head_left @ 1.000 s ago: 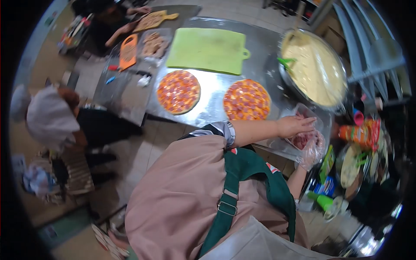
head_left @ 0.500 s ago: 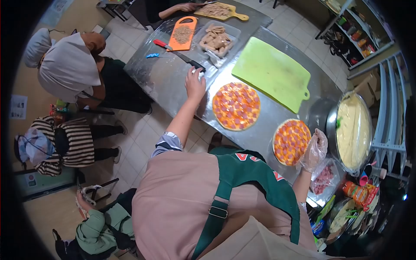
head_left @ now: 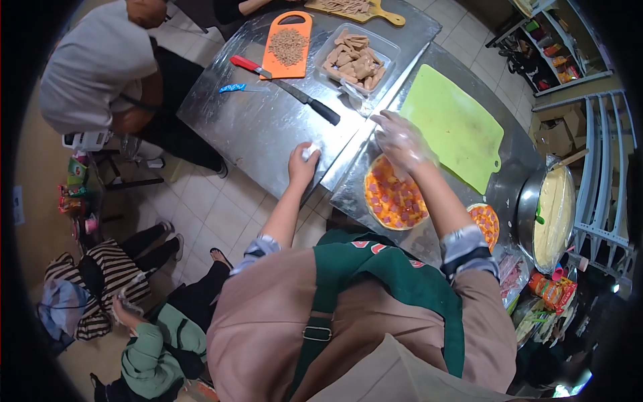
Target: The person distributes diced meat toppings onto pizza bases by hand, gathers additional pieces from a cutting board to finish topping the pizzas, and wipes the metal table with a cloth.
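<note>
My left hand (head_left: 303, 165) is closed round a small white crumpled item (head_left: 311, 151) at the metal table's near edge. My right hand (head_left: 404, 141), in a clear plastic glove, is stretched out over the far edge of a round pizza (head_left: 394, 197) with diced pink topping, beside the green cutting board (head_left: 452, 127). A knife (head_left: 305, 98) with a black handle lies beyond my left hand. A second pizza (head_left: 485, 224) is partly hidden by my right arm.
An orange board (head_left: 266, 53) with chopped bits and a plastic tub (head_left: 390, 50) of brown pieces lie farther back. On the right stands a steel bowl (head_left: 526, 228) of pale dough. Several people stand or sit at the left.
My right hand has moved left and away from the second pizza, to above the first one. The view has shifted, and my left hand is now farther from the knife handle.
</note>
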The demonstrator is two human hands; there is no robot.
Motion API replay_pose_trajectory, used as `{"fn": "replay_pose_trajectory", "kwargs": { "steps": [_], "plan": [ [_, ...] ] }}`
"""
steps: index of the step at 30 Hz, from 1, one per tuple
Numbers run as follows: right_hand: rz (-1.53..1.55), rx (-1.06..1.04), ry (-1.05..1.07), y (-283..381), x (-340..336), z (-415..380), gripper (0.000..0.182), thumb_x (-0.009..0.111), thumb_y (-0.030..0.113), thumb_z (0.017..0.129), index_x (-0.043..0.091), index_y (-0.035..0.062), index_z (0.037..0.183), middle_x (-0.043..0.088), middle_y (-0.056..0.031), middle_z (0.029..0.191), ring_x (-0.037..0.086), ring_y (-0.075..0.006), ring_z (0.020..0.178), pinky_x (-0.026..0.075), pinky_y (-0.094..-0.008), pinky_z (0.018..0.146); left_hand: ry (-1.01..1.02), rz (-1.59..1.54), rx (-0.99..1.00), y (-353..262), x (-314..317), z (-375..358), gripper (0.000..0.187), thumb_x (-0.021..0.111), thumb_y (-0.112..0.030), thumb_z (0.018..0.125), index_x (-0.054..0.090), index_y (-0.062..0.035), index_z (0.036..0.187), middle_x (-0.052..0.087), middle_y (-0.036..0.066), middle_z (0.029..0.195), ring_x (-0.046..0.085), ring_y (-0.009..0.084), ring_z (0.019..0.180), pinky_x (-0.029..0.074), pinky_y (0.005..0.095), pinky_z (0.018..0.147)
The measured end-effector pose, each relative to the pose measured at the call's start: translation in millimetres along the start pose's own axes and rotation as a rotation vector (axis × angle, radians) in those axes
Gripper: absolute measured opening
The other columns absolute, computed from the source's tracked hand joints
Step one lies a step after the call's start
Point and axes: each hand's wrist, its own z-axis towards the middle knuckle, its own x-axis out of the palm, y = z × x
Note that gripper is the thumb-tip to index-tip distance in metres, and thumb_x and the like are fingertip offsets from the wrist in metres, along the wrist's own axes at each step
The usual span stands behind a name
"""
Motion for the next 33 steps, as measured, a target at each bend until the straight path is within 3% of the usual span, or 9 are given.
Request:
{"fn": "replay_pose_trajectory", "kwargs": {
  "steps": [2,9,12,17,20,24,28,29,33],
  "plan": [
    [0.064,0.289,0.239,-2,49,47,0.028,0.054,0.012,0.069,0.057,0.0100,0.096,0.050,-0.0093,0.109,0.051,-0.0275,0.095,0.041,-0.0338,0.082,-0.031,-0.330,-0.253,16,-11,-22,0.033,0.061,-0.020,0.071,0.053,-0.0088,0.100,0.055,0.014,0.093,0.053,0.0243,0.081,0.041,0.0307,0.073],
    [-0.238,0.384,0.544,-21,141,93,0.031,0.054,0.015,0.070,0.057,0.0058,0.100,0.049,-0.0145,0.111,0.052,-0.0254,0.097,0.042,-0.0321,0.081,0.074,-0.703,-0.632,8,-74,-53,0.044,0.053,-0.017,0.080,0.037,-0.0095,0.121,0.054,0.005,0.091,0.049,0.0064,0.074,0.039,0.0186,0.060],
    [-0.183,0.406,0.593,-55,205,91,0.030,0.058,0.017,0.067,0.059,0.0066,0.096,0.055,-0.0136,0.101,0.053,-0.0220,0.095,0.043,-0.0308,0.080,0.076,-1.066,-0.689,16,-80,-46,0.041,0.048,-0.021,0.083,0.036,-0.0098,0.120,0.053,0.003,0.091,0.051,0.0106,0.075,0.042,0.0209,0.061],
    [0.416,0.595,0.433,19,61,107,0.029,0.061,0.013,0.064,0.060,0.0083,0.092,0.061,-0.0091,0.080,0.057,-0.0225,0.068,0.044,-0.0283,0.064,0.231,-1.484,-0.706,1,-78,-22,0.027,0.047,-0.025,0.083,0.043,-0.0118,0.107,0.053,0.005,0.097,0.053,0.0180,0.082,0.045,0.0292,0.069],
    [0.904,0.501,0.289,47,67,83,0.037,0.058,0.026,0.066,0.056,0.0104,0.100,0.057,-0.0129,0.092,0.053,-0.0270,0.087,0.042,-0.0297,0.078,0.352,-1.509,-0.685,-27,-70,-8,0.029,0.046,-0.025,0.084,0.041,-0.0108,0.109,0.051,0.004,0.098,0.052,0.0158,0.084,0.044,0.0283,0.069],
    [0.357,0.020,0.126,81,38,54,0.034,0.054,0.021,0.074,0.050,0.0113,0.106,0.038,-0.0135,0.118,0.046,-0.0272,0.100,0.039,-0.0321,0.084,0.497,-1.522,-0.549,-67,-53,1,0.026,0.046,-0.019,0.083,0.043,-0.0081,0.107,0.052,0.007,0.102,0.049,0.0186,0.097,0.040,0.0326,0.082],
    [0.848,0.353,-0.033,72,31,38,0.026,0.054,0.011,0.076,0.051,0.0093,0.102,0.048,-0.0097,0.107,0.050,-0.0203,0.093,0.041,-0.0283,0.079,0.852,-1.828,-0.660,-78,-63,4,0.047,0.040,-0.041,0.082,0.040,-0.0052,0.112,0.046,0.009,0.111,0.044,0.0244,0.103,0.031,0.0412,0.091],
    [1.223,0.525,-0.094,68,24,36,0.024,0.054,0.008,0.076,0.052,0.0086,0.100,0.051,-0.0064,0.103,0.051,-0.0161,0.089,0.042,-0.0257,0.075,0.807,-1.780,-0.682,-80,-62,3,0.062,0.034,-0.055,0.078,0.038,-0.0063,0.115,0.045,0.010,0.114,0.041,0.0281,0.106,0.027,0.0451,0.093],
    [1.317,0.543,-0.256,56,29,24,0.024,0.048,0.003,0.074,0.052,0.0069,0.097,0.052,-0.0045,0.097,0.049,-0.0125,0.084,0.042,-0.0238,0.073,0.787,-1.958,-0.598,-99,-70,-5,0.074,0.029,-0.067,0.072,0.037,-0.0112,0.120,0.042,0.010,0.117,0.034,0.0289,0.111,0.025,0.0461,0.094]
  ]
}}
